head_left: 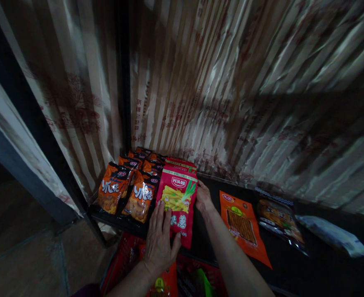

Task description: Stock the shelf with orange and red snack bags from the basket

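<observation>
A red snack bag (178,194) with yellow sticks and green onion on it leans at the front of a row of like bags on the black shelf. My left hand (161,239) lies on its lower left front, fingers stretched out. At the bag's right edge is my right hand (203,197), its fingers bent round the side and partly hidden behind it. Just left of the red bags stand several orange and black snack bags (141,197) in two columns.
An orange bag (242,225), a dark clear-fronted pack (279,216) and a pale bag (332,233) lie along the shelf to the right. Below the shelf edge is a red basket (118,258) holding more packs. Dark metal posts (124,78) and a pleated curtain (231,90) bound the shelf.
</observation>
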A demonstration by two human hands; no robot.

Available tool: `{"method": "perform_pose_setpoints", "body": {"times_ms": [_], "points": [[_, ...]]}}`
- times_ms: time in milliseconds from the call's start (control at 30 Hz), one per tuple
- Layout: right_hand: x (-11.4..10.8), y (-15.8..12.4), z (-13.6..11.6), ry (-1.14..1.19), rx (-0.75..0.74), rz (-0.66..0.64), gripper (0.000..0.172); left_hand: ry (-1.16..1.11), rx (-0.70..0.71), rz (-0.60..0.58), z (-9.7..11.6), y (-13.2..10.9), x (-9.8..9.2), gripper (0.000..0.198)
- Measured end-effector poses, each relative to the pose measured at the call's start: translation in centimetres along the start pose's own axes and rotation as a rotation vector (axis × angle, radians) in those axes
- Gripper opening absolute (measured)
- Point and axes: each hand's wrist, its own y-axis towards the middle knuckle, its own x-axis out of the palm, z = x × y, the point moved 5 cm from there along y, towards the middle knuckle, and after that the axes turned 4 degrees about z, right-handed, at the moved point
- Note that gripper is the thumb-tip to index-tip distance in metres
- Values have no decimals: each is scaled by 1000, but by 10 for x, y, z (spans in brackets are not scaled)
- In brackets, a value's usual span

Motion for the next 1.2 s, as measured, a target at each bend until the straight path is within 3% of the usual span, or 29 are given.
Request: {"method": "perform_pose_setpoints", "body": {"times_ms": [300, 567, 733, 800, 900, 967, 1067, 1200], "points": [[3, 7, 6, 5, -45, 118, 23, 14, 19, -27, -4, 8, 4, 62], [-5, 8, 5, -167, -77, 134, 19, -17, 10, -43, -4, 11, 1, 54], [-10, 6, -21, -295, -269, 299, 39, -18, -2, -72, -6, 12, 4, 58], [-4, 0, -42, -392, -431, 341, 46, -20, -15, -76, -6, 12, 5, 59], [33, -19, -72, -820, -872, 178, 46, -14, -17, -83, -5, 12, 5, 58], [63, -31, -72, -1164, -1050, -6, 46, -12, -17, -81, -5, 12, 6, 58], [88, -35, -55, -1512, -1010, -132, 50, -6, -19, -71, -5, 12, 5, 59], [94, -25, -32, -1697, -860, -152, 61, 17, -11, -68, -5, 10, 5, 65]]}}
